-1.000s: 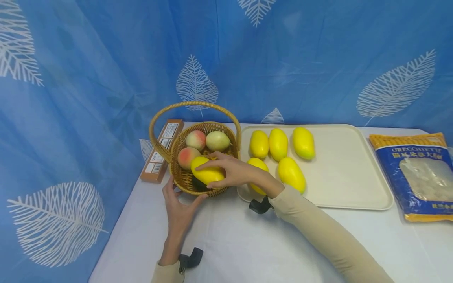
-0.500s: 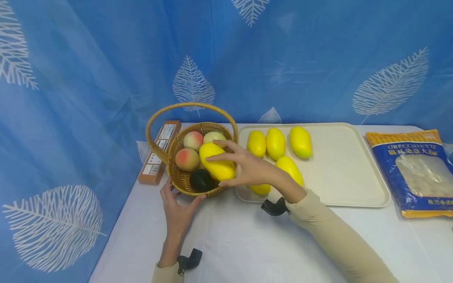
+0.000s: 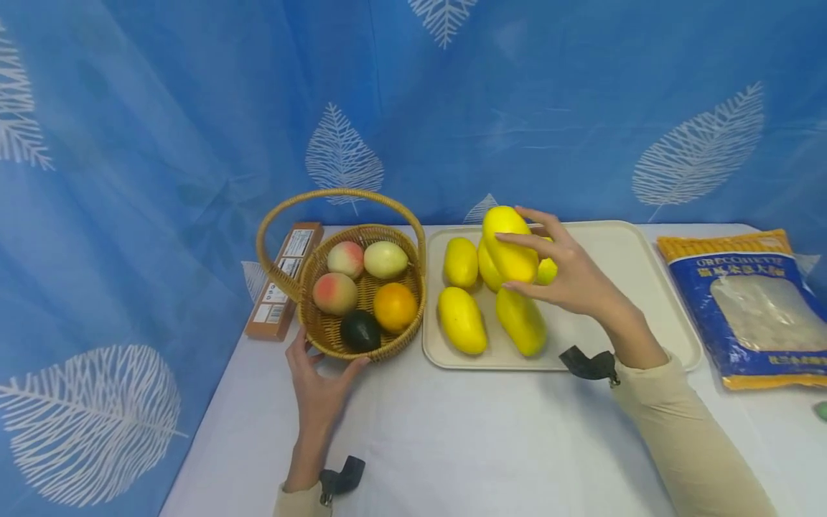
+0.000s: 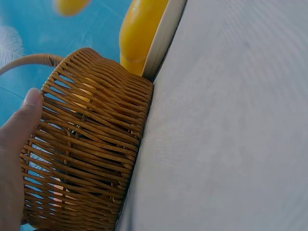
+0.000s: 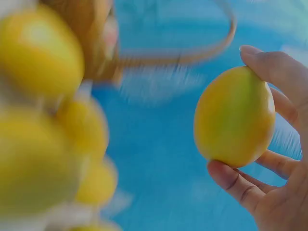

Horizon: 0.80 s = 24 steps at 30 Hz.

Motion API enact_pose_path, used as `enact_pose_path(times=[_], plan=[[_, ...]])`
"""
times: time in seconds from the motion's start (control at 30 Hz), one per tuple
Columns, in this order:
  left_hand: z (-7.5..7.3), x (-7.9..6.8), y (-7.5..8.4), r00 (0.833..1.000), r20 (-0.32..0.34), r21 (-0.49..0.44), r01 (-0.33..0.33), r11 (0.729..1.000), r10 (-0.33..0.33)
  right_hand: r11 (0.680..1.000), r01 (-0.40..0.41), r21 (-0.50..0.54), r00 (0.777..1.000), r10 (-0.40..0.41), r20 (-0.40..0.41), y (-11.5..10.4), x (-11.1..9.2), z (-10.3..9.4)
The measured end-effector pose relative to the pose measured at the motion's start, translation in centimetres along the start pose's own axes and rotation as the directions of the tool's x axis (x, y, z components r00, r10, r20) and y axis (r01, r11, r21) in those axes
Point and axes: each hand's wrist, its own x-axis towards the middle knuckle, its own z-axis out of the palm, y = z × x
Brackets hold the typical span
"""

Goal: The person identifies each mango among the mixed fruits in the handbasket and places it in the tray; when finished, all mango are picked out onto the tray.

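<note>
In the head view, my right hand [image 3: 571, 269] holds a yellow mango [image 3: 507, 244] above the beige tray [image 3: 601, 330], thumb and fingers on opposite sides of it. The right wrist view shows this mango [image 5: 236, 118] pinched, with a greenish stripe down its side. Several other mangoes [image 3: 461, 321] lie on the tray, partly hidden behind the held one. My left hand [image 3: 323, 391] grips the front of the wicker basket [image 3: 363, 231]; its thumb [image 4: 29, 110] presses near the rim. Inside are two peaches [image 3: 335, 293], a pale green fruit [image 3: 385, 260], an orange [image 3: 395, 307] and a dark avocado [image 3: 360, 331].
A narrow brown box [image 3: 270, 323] lies left of the basket, behind its tall handle [image 3: 342, 192]. A blue and yellow pasta bag [image 3: 749, 309] sits right of the tray. A blue leaf-patterned curtain [image 3: 555, 129] hangs behind the white table [image 3: 478, 438].
My right hand has lifted the mango out of the basket and carried it right, over the tray. The orange and avocado in the basket are now uncovered. The left hand stays at the basket.
</note>
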Motion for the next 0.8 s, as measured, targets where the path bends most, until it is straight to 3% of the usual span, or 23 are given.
enact_pose_path(times=[0.1, 0.3, 0.57, 0.8], plan=[[-0.1, 0.0, 0.0, 1.000, -0.002, -0.004, 0.001, 1.000, -0.001, 0.991, -0.127, -0.030, 0.992, 0.126, -0.018, 3.2, -1.3, -0.8], [-0.1, 0.0, 0.0, 1.000, 0.004, 0.007, 0.012, 1.000, -0.012, 0.940, -0.319, -0.123, 0.948, 0.319, -0.015, 7.4, -3.6, -2.3], [-0.1, 0.0, 0.0, 1.000, 0.007, 0.006, 0.019, 1.000, -0.020, 0.887, -0.435, -0.156, 0.890, 0.450, 0.071, 11.5, -4.8, -3.2], [-0.1, 0.0, 0.0, 1.000, 0.012, -0.013, 0.025, 1.000, -0.024, 0.858, -0.481, -0.180, 0.854, 0.505, 0.123, 13.1, -4.8, -3.2]])
